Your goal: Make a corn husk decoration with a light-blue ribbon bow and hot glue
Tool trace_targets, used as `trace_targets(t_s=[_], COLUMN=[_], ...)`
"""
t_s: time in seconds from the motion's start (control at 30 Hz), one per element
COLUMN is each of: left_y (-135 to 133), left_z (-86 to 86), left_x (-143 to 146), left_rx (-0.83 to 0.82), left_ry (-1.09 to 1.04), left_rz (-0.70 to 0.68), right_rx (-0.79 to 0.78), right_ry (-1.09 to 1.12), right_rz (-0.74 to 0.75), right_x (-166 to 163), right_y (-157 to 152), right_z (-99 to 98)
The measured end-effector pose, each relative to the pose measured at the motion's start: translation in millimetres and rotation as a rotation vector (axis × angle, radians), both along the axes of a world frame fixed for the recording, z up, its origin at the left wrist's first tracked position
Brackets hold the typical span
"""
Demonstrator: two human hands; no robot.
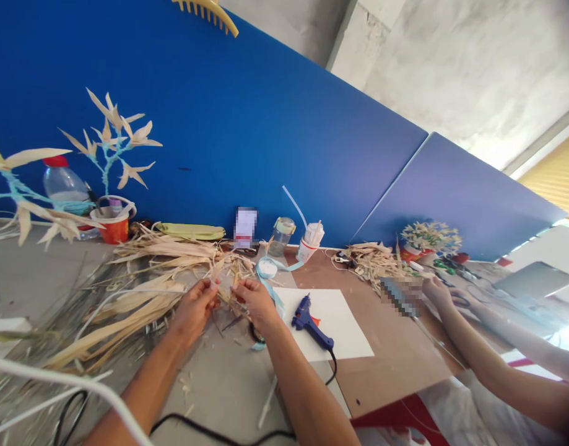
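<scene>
Husk (218, 272) — a pale, dry strip, papery and ribbed along its length — sits just left of the frame's centre, pinched between two hands. The left hand (195, 308) closes thumb and forefinger on its upper tip. The right hand (256, 302) has its fingers curled shut on the lower part, among short broken bits. Stuff like this looks brittle, so I'd judge a light pinch, hands close together, is the way to avoid a split along the grain.

Spreading left from the hands is a heap of long husks (140, 297), flat, blade-shaped and straw-coloured. Right of centre, a blue glue gun (312, 323) lies on a white sheet (344, 334), black cord trailing down the frame — hard plastic on matt paper, apart from the fingers, which seems wise. Behind are a roll of pale blue ribbon (267, 267), a glass jar (283, 235) and, further left, a red cup (113, 228). At the far right, another person's hand (439, 292) rests over the brown tabletop (395, 359). A smooth blue board (265, 124) backs it all.
</scene>
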State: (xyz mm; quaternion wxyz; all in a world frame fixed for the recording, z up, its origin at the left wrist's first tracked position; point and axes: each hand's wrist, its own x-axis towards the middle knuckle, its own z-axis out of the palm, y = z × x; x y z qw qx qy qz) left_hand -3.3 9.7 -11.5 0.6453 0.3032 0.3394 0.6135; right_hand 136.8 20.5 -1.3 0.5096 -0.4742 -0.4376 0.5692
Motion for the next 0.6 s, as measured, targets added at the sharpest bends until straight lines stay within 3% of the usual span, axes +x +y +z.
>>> trace_targets(t_s=[0.27,0.6], left_y=[-7.5,-4.5], left_z=[0.6,-3.4], left_x=[10.5,7.5], left_rx=[-0.054,-0.054], left_ry=[0.099,0.234], left_rz=[-0.153,-0.056], right_rx=[0.024,0.061], right_ry=[0.123,-0.016], right_rz=[-0.067,0.019], right_x=[-4.0,-7.2], right_y=[0.9,-5.5], right_z=[-3.2,-14.2])
